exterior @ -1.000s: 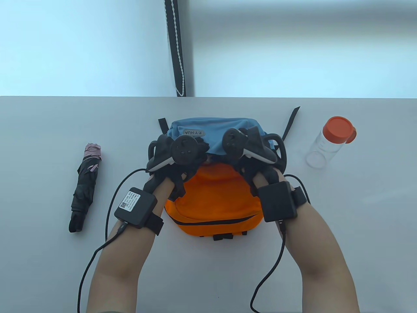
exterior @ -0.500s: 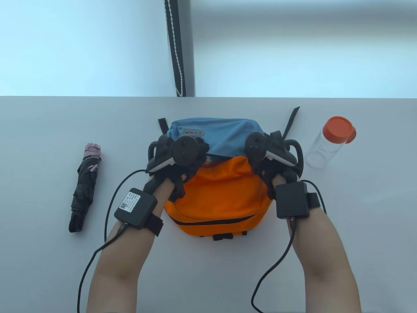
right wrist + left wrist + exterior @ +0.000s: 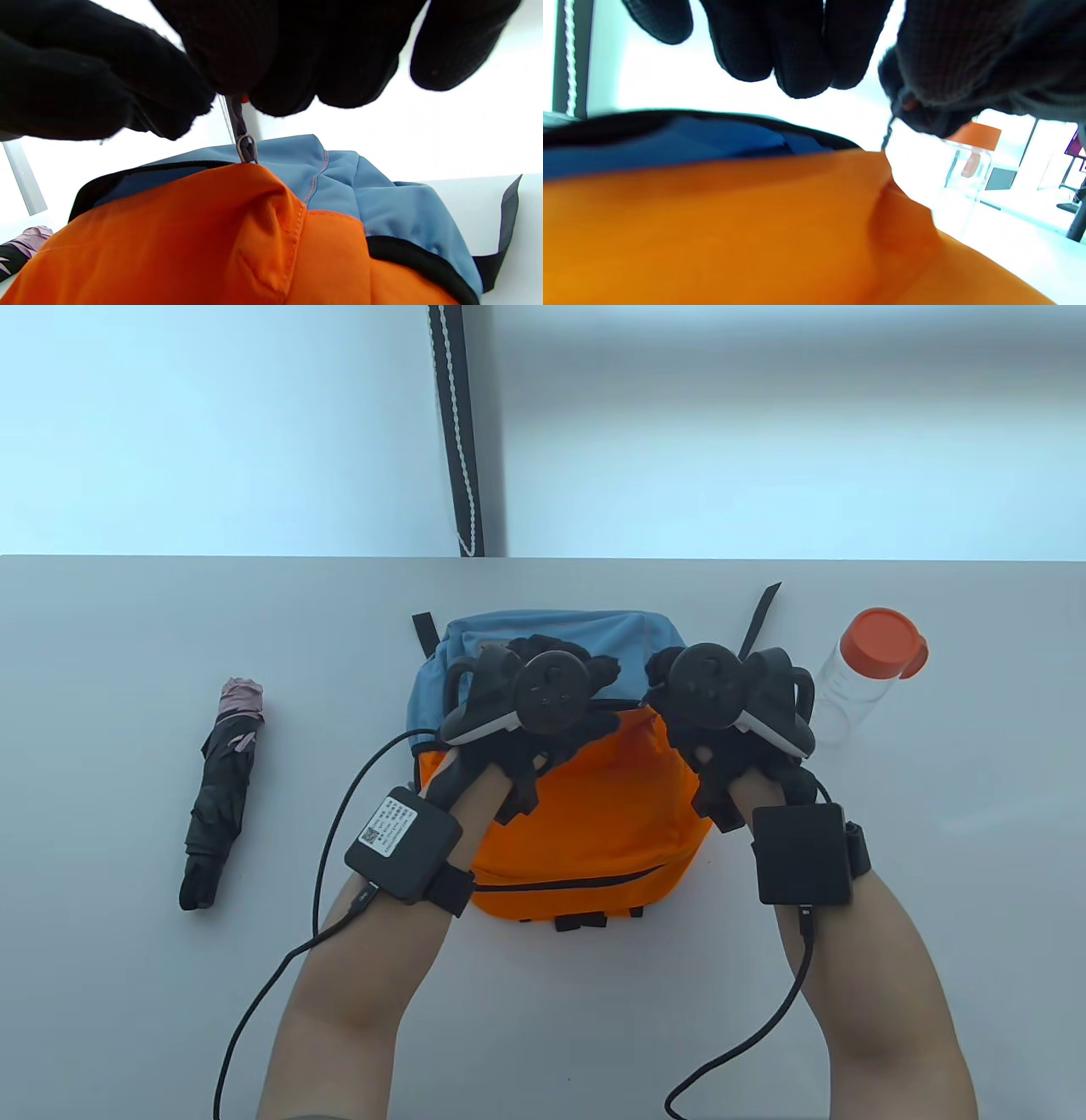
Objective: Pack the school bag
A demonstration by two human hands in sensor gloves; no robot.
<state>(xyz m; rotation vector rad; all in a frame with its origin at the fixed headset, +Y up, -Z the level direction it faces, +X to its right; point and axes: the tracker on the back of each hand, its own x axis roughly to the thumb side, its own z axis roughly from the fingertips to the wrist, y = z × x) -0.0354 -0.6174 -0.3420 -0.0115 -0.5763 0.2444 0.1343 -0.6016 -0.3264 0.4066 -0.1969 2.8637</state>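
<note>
The right hand [image 3: 237, 63] pinches the cord of the small metal zip pull [image 3: 246, 149] at the seam of the orange-and-blue fabric school bag [image 3: 585, 806], so its grip is narrow. The pull hangs just below those fingers. The left hand [image 3: 543, 704] rests on the bag; its grip I cannot tell. Risk — a tug may lift the limp bag, or snag fabric. Beyond the bag's right side stands the clear orange-lidded bottle [image 3: 857, 678]; the folded dark umbrella [image 3: 222, 793] lies well to its left on the worktop [image 3: 127, 984] — both unpacked.
</note>
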